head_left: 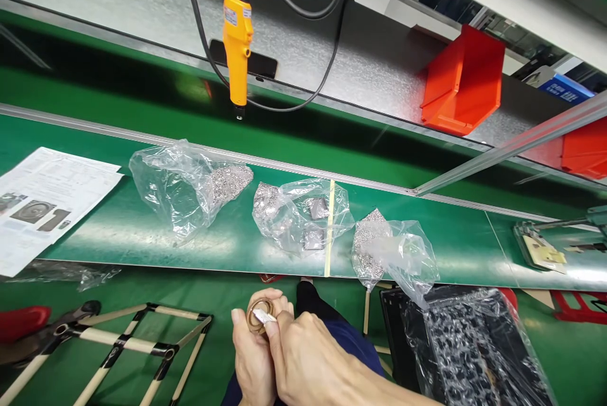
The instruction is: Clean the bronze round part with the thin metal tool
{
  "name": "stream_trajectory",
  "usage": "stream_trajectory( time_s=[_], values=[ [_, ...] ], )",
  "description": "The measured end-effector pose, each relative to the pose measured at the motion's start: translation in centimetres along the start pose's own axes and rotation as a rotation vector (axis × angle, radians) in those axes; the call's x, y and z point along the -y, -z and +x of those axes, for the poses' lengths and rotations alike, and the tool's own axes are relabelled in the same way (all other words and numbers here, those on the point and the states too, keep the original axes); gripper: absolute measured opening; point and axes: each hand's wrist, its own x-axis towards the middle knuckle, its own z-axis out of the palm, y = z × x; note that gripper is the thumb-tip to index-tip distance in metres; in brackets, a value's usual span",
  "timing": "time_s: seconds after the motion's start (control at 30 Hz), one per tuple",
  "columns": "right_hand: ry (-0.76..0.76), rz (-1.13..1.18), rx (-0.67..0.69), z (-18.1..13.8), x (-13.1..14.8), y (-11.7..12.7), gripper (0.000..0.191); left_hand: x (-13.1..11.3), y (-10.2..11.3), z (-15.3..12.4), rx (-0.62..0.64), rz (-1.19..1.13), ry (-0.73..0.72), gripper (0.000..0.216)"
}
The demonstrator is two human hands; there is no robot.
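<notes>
My left hand (251,355) is closed around a small brown ring (250,324) that looks like a tape roll, held above my lap just off the bench's front edge. A small white strip (262,315) lies across the ring's opening. My right hand (308,352) presses against the left, its thumb and finger pinching the white strip. Its other fingers are curled and partly hidden. On the bench beyond lie clear plastic bags of small silvery metal parts: one at left (230,183), one in the middle (268,200) and one at right (370,245).
A yellow electric screwdriver (236,52) hangs over the green bench (156,248). Printed sheets (52,197) lie at left, a clamp-like fixture (538,246) at right. An orange bin (467,83) stands on the shelf. Below right is a plastic-covered black tray (465,343); a pipe frame (137,343) stands at left.
</notes>
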Motion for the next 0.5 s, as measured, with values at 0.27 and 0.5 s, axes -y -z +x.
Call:
stream_trajectory(
  time_s=[0.27,0.5],
  values=[
    [0.06,-0.173,-0.006,-0.3,0.0,-0.2,0.042,-0.5,0.0,-0.2,-0.01,0.049,-0.016,0.066],
    [-0.018,-0.131,-0.008,-0.3,0.3,-1.1,0.041,-0.3,0.7,0.0,0.069,0.03,0.035,0.065]
  ],
)
